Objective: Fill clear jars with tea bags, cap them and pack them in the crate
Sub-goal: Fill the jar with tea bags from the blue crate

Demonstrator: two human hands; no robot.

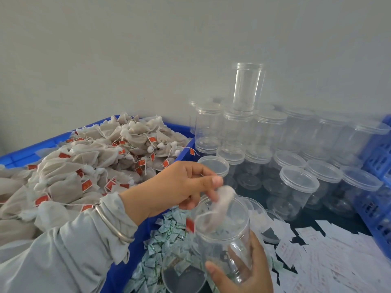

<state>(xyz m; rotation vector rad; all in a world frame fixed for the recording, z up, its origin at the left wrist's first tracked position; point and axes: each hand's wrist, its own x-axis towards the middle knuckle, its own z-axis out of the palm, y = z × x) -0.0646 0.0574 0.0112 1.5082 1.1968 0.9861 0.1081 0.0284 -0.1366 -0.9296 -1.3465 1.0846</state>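
Hands work: right grip clasps clear jar; left grip pinches blurred tea bag.

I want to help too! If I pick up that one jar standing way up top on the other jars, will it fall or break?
The top jar looks like thin clear plastic, so probably light and unlikely to shatter. It stands tall and uncapped on the capped jars, so a nudge could tip it. Being round, it would likely roll.

Blurry tea bag at the mouth of the held jar, its red tag smeared. Right hand cut off at the bottom edge. Writing on the white paper slips too small to read, maybe labels.
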